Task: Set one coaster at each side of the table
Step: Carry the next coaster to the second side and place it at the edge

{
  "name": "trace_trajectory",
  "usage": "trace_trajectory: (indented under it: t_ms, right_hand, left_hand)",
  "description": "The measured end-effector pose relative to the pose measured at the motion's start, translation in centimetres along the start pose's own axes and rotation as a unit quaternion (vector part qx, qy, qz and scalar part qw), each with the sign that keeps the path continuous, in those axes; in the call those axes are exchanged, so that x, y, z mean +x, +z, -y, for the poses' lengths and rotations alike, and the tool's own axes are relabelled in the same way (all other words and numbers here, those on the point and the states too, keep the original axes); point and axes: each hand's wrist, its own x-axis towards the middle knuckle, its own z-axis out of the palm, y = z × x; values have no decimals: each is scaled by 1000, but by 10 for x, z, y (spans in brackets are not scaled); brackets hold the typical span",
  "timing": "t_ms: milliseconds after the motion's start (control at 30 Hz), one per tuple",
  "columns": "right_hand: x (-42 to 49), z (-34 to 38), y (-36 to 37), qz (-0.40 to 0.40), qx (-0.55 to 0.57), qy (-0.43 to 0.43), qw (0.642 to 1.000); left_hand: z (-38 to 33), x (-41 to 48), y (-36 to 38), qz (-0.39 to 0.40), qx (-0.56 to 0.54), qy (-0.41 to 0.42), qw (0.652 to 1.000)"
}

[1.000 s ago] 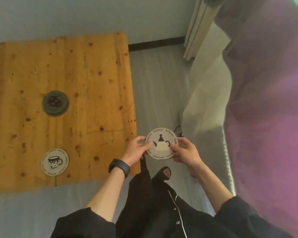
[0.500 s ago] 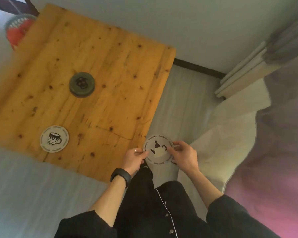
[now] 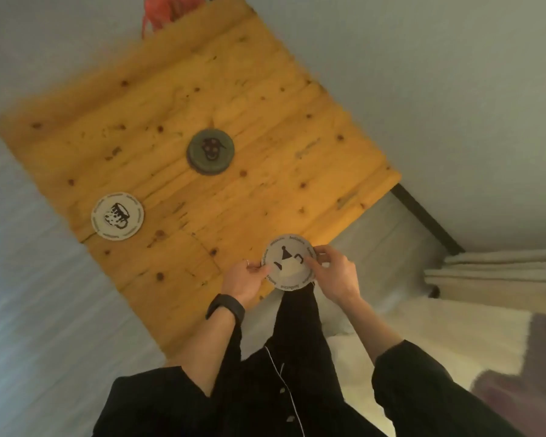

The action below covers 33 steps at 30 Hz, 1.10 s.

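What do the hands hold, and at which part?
A white teapot coaster, pinched at opposite rim edges by the left hand and the right hand.

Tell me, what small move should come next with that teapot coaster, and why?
Probably lower the teapot coaster, pinched between left hand and right hand, onto the wooden table edge just below it. The cup coaster and dark coaster already lie elsewhere.

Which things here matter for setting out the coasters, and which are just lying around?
Part of the job:
teapot coaster, held by left hand and right hand
cup coaster
dark green coaster
wooden table

Just lying about:
red object
curtain
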Motion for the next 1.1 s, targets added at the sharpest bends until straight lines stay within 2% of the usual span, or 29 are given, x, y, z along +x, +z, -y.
trace_trajectory:
  t_ms: [100, 200, 267, 367, 500, 633, 767, 900, 1100]
  right_hand:
    - [51, 5, -19, 63, -53, -58, 995]
    - [98, -2, -29, 124, -94, -88, 984]
    - [130, -5, -32, 155, -118, -98, 976]
    - [162, -1, -30, 205, -182, -128, 953]
    - [183, 2, -29, 242, -207, -174, 932]
    - [188, 6, -25, 231, -201, -190, 933]
    - [185, -2, -10, 234, -219, -185, 929]
    - [176, -1, 6, 224, -224, -193, 929]
    - [170, 1, 21, 215, -253, -181, 926]
  left_hand:
    - [-21, 13, 16, -47, -55, -36, 997]
    - [-39, 29, 37, -92, -22, -76, 993]
    - [-52, 39, 53, -111, -41, -99, 988]
    - [-64, 47, 73, -167, -82, -159, 970]
    - [-71, 48, 91, -230, -152, -216, 937]
    - [-73, 50, 91, -255, -171, -227, 924]
    - [-67, 54, 91, -296, -119, -236, 918]
    - [-51, 53, 96, -334, -117, -257, 899]
    - [-26, 52, 95, -354, -106, -214, 904]
